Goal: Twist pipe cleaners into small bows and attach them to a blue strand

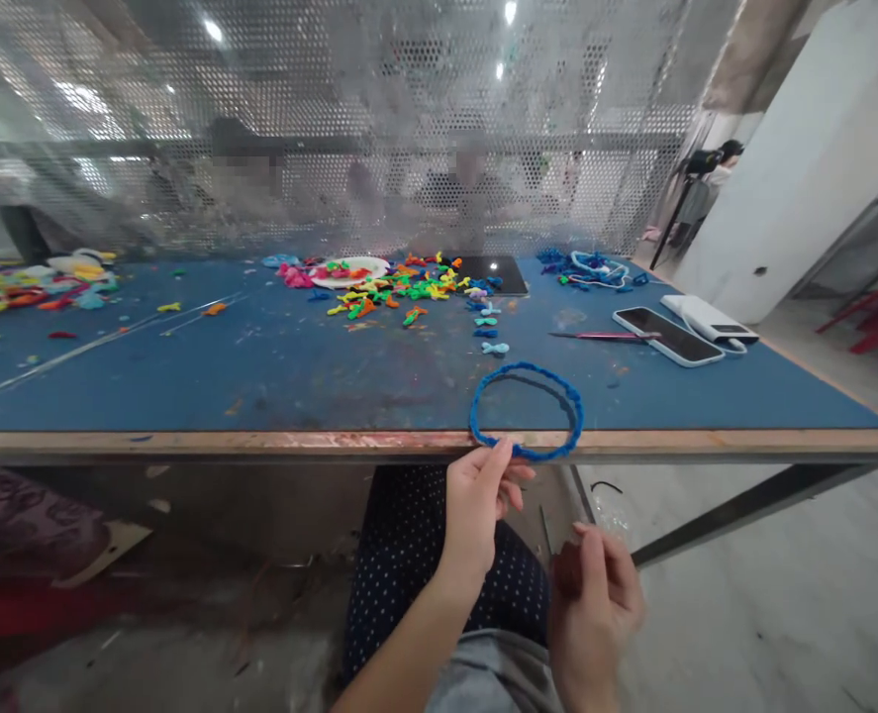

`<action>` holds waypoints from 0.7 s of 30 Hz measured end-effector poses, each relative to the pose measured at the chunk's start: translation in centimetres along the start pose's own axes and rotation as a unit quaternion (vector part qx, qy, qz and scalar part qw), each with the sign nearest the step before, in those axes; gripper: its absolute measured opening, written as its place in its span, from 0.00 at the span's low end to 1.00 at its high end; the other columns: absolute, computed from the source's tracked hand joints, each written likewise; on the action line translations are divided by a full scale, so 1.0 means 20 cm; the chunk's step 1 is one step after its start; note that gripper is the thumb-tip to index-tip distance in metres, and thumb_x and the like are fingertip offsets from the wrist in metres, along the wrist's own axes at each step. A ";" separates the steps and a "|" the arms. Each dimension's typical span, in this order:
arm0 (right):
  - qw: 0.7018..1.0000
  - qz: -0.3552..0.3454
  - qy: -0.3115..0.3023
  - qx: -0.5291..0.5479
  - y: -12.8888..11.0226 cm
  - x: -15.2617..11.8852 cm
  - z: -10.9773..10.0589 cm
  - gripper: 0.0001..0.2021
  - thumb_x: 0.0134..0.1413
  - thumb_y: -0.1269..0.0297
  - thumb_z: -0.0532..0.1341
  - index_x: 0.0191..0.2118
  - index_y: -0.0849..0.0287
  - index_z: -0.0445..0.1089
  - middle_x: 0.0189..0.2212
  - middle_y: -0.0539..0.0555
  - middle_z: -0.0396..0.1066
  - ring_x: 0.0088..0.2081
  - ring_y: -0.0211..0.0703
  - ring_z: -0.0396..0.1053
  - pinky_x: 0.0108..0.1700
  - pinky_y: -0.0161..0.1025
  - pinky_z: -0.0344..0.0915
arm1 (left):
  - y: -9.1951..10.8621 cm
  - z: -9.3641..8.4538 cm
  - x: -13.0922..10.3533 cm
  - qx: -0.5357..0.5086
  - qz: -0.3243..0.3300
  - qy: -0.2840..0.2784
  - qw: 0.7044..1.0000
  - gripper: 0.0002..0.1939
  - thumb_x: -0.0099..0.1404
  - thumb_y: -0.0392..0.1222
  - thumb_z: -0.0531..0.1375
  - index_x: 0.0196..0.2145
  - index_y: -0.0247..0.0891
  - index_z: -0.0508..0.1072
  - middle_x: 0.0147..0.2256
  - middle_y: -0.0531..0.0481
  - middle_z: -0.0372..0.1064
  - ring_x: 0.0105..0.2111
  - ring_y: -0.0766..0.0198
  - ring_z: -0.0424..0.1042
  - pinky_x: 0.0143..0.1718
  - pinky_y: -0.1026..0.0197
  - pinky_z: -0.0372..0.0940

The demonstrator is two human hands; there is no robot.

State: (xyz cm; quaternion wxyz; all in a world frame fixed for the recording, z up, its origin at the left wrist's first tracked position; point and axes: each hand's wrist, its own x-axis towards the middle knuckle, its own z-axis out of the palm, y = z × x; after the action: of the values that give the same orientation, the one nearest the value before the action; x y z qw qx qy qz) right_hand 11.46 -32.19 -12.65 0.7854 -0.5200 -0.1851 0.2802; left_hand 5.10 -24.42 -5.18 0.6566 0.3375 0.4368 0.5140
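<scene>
Near the table's front edge, my left hand (487,495) pinches the lower rim of a blue fuzzy twisted hoop (578,406) between thumb and fingers. The hoop is tilted up and its shadow falls on the blue mat behind it. Lower and to the right, my right hand (598,584) is closed, thumb against the fingers, apart from the hoop. What it grips, if anything, is hidden; a thin grey strip shows just left of it. Beyond the hoop, small light-blue and dark-blue bow-like pieces (495,349) lie in a short row.
Colourful small knotted pieces (428,287) are heaped around a white plate (368,265). A dark tablet (509,277), blue strands (594,269), a pointed red tool (609,337), a phone (668,337) and a white power bank (710,319) lie rightward. A perforated metal screen (320,109) stands behind.
</scene>
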 end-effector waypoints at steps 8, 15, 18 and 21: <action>0.977 0.129 0.076 0.149 -0.02 0.01 0.06 0.14 0.46 0.54 0.68 0.31 0.58 0.67 0.11 0.37 0.45 0.13 0.26 0.40 0.14 0.23 0.43 | 0.01 0.00 -0.05 -0.052 -0.003 -0.003 0.999 0.19 0.50 0.55 0.66 0.22 0.34 0.71 0.21 0.48 0.72 0.12 0.77 0.58 0.12 0.72 0.38; 0.987 0.139 -0.064 0.057 -0.13 0.08 0.20 0.17 0.46 0.51 0.67 0.34 0.62 0.71 0.14 0.40 0.50 0.16 0.29 0.47 0.16 0.28 0.47 | 0.02 -0.03 -0.07 -0.038 -0.006 -0.027 0.999 0.19 0.54 0.53 0.65 0.22 0.31 0.71 0.20 0.50 0.70 0.12 0.78 0.59 0.12 0.73 0.42; 0.980 0.142 -0.112 0.087 -0.16 0.09 0.24 0.16 0.47 0.52 0.67 0.34 0.61 0.71 0.14 0.40 0.49 0.16 0.29 0.45 0.17 0.28 0.46 | 0.02 -0.04 -0.05 0.007 0.008 -0.033 0.999 0.19 0.55 0.53 0.63 0.23 0.32 0.71 0.18 0.52 0.68 0.12 0.78 0.55 0.12 0.73 0.42; 0.975 0.141 -0.125 0.116 -0.17 0.09 0.27 0.15 0.46 0.54 0.67 0.33 0.61 0.70 0.15 0.40 0.48 0.17 0.28 0.43 0.17 0.28 0.46 | 0.02 -0.06 -0.05 0.104 0.071 -0.015 0.992 0.19 0.59 0.52 0.61 0.21 0.33 0.70 0.15 0.55 0.64 0.12 0.77 0.52 0.14 0.71 0.45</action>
State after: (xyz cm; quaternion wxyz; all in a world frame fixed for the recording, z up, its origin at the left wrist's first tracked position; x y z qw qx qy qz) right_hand 10.55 -28.34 -7.35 0.7635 -0.4071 -0.1730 0.4705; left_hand 3.82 -25.37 -5.12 0.5865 0.4418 0.4529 0.5057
